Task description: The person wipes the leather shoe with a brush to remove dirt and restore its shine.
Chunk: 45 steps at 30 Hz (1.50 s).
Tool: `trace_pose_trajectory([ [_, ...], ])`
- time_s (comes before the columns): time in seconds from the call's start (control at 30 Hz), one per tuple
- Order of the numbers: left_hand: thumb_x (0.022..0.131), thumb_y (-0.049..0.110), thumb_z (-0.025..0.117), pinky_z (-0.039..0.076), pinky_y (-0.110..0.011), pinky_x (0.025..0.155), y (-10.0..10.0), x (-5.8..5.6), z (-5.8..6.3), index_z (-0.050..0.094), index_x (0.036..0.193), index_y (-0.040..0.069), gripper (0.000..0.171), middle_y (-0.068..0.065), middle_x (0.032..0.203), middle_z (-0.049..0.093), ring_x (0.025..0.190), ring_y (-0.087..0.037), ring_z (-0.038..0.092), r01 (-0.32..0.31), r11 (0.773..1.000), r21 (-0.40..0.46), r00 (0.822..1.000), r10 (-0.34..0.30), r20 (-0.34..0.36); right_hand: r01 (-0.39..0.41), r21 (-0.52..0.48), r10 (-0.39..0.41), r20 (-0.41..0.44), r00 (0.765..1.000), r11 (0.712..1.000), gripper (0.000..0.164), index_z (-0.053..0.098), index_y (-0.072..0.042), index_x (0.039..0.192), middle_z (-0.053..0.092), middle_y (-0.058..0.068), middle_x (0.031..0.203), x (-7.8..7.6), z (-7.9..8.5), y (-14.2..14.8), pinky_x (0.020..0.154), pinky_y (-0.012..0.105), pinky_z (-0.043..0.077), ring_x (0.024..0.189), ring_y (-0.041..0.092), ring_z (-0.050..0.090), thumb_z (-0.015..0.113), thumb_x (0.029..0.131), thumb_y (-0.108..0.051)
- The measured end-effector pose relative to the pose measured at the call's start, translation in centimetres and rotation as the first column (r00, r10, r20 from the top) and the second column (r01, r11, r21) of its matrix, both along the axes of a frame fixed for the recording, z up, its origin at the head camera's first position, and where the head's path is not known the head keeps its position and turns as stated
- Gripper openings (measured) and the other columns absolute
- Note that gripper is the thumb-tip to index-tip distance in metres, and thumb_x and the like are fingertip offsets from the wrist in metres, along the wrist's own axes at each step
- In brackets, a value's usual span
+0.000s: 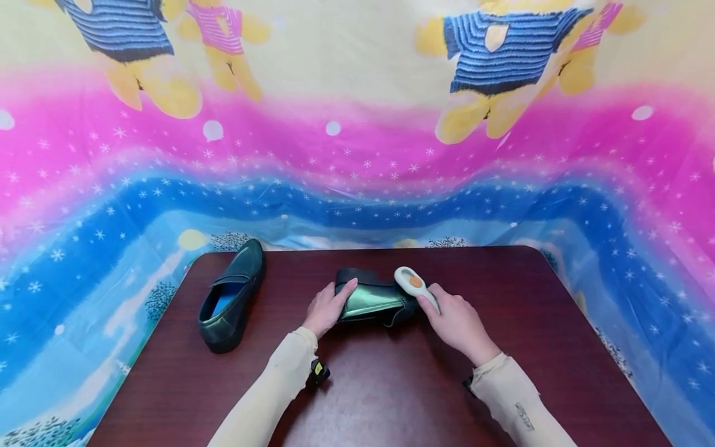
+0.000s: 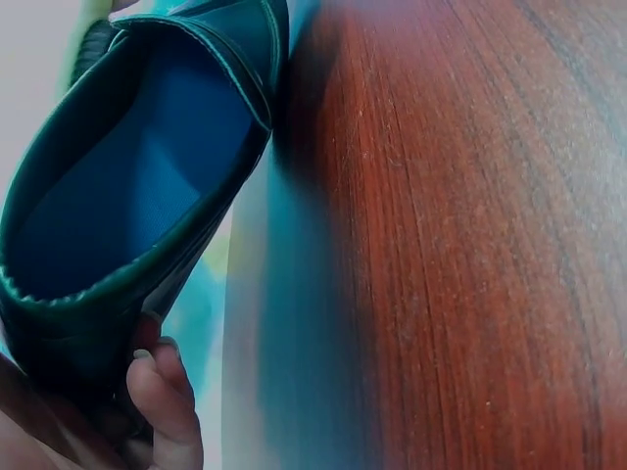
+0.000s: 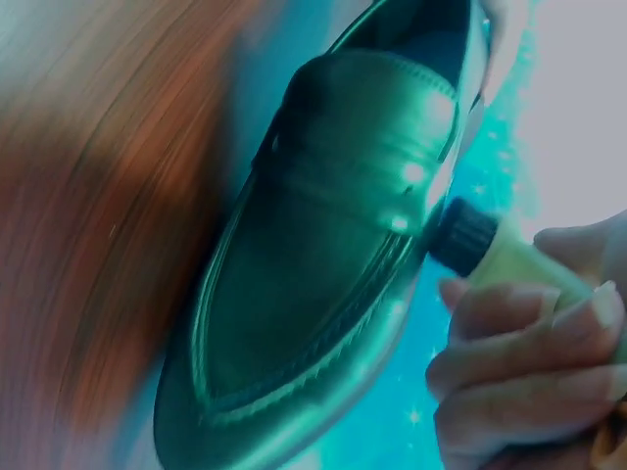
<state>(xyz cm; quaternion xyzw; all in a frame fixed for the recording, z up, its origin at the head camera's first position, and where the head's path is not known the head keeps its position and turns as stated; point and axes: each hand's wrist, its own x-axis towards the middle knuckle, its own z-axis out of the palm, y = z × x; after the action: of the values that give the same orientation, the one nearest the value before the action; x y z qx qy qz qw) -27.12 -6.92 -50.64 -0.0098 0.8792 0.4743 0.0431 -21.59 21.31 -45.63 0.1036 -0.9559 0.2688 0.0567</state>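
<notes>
A dark green, glossy loafer (image 1: 373,302) is tipped on its side over the table, its heel block turned up and away. My left hand (image 1: 324,310) grips it round the heel end; in the left wrist view the fingers (image 2: 165,403) curl at the back below the blue insole (image 2: 147,186). My right hand (image 1: 460,324) holds a shoe brush (image 1: 409,280) with a pale handle and an orange oval. The brush's dark bristles (image 3: 464,237) meet the loafer's side near the strap, as the right wrist view shows.
A matching loafer (image 1: 237,292) stands upright at the table's left, toe pointing to the back edge. The dark red-brown wooden table (image 1: 380,397) has rounded back corners. Behind it hangs a printed curtain (image 1: 346,155) with bears and snowflakes.
</notes>
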Motion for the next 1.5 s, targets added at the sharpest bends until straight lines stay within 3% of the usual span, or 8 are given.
trace_pose_trajectory([
  [0.13,0.093,0.081,0.045,0.047,-0.055,0.103,0.1,-0.1,0.2,0.062,0.133,0.008,0.086,-0.016,0.13,0.068,0.12,-0.035,0.062,0.005,1.0,-0.012,1.0,-0.005,-0.016,-0.085,-0.05,0.087,0.031,0.996,0.995,0.032,0.058,-0.013,0.107,0.043,-0.001,0.065,-0.4,0.5,-1.6,0.054,0.03,0.034,0.054,0.014,0.039,0.05,0.109,-0.043],
  [0.3,0.093,0.081,0.045,0.048,-0.051,0.094,-0.1,0.1,0.2,0.062,0.126,0.006,0.083,-0.015,0.117,0.068,0.106,-0.032,0.062,0.007,1.0,-0.012,1.0,-0.007,-0.012,-0.123,-0.001,0.123,0.031,0.992,0.992,0.027,0.058,-0.015,0.102,0.043,-0.002,0.065,-0.4,0.8,-3.7,0.055,0.03,0.034,0.054,0.013,0.041,0.055,0.108,-0.041],
  [0.57,0.093,0.079,0.047,0.046,-0.045,0.088,-0.3,0.0,-0.1,0.065,0.118,0.011,0.075,-0.008,0.105,0.068,0.095,-0.025,0.061,0.018,1.0,0.012,1.0,-0.018,-0.016,0.054,0.118,-0.047,-0.062,0.997,0.992,0.026,0.059,-0.013,0.101,0.049,0.003,0.063,-0.5,0.2,-0.7,0.047,0.035,0.034,0.054,0.02,0.046,0.062,0.103,-0.039],
  [0.83,0.092,0.081,0.048,0.047,-0.052,0.097,-0.2,-0.4,0.3,0.065,0.129,0.013,0.079,-0.01,0.125,0.069,0.111,-0.029,0.063,0.019,0.999,0.043,1.0,-0.019,-0.001,0.077,0.051,-0.075,-0.029,0.997,0.996,0.03,0.062,-0.012,0.115,0.055,0.002,0.068,-0.9,0.1,1.8,0.052,0.035,0.038,0.058,0.019,0.049,0.061,0.104,-0.039],
  [1.03,0.092,0.081,0.047,0.057,-0.043,0.078,-0.6,-0.2,-0.8,0.057,0.144,0.01,0.089,-0.015,0.139,0.062,0.11,-0.029,0.063,0.026,0.991,0.134,0.995,-0.038,0.09,-0.033,-0.004,0.033,-0.05,0.998,0.999,0.026,0.061,-0.013,0.117,0.049,-0.003,0.067,0.4,-0.5,-0.5,0.057,0.03,0.038,0.056,0.013,0.044,0.059,0.106,-0.037],
  [1.2,0.092,0.081,0.046,0.055,-0.038,0.068,-0.8,-0.8,-1.5,0.058,0.142,0.008,0.09,-0.017,0.135,0.062,0.102,-0.029,0.062,0.017,0.987,0.159,0.993,-0.036,0.112,-0.111,0.09,0.12,-0.113,0.986,0.99,0.028,0.063,-0.014,0.115,0.049,-0.008,0.066,1.0,-0.9,-2.1,0.052,0.026,0.036,0.053,0.008,0.041,0.061,0.104,-0.041],
  [1.3,0.093,0.081,0.046,0.053,-0.037,0.066,-1.2,-0.9,-1.7,0.061,0.139,0.009,0.087,-0.015,0.132,0.063,0.097,-0.027,0.061,0.024,0.986,0.164,0.991,-0.045,0.123,-0.079,0.105,0.092,-0.129,0.987,0.991,0.026,0.064,-0.016,0.115,0.049,-0.009,0.066,1.1,-1.1,-2.5,0.05,0.027,0.035,0.052,0.008,0.04,0.066,0.102,-0.038],
  [1.5,0.094,0.08,0.045,0.05,-0.035,0.062,-1.7,-0.8,-2.2,0.063,0.135,0.009,0.084,-0.015,0.122,0.065,0.085,-0.025,0.059,0.048,0.983,0.177,0.99,-0.071,0.125,-0.034,0.082,0.04,-0.064,0.997,0.996,0.026,0.064,-0.017,0.116,0.048,-0.006,0.064,0.9,-1.2,-1.6,0.05,0.03,0.035,0.052,0.012,0.042,0.064,0.103,-0.039],
])
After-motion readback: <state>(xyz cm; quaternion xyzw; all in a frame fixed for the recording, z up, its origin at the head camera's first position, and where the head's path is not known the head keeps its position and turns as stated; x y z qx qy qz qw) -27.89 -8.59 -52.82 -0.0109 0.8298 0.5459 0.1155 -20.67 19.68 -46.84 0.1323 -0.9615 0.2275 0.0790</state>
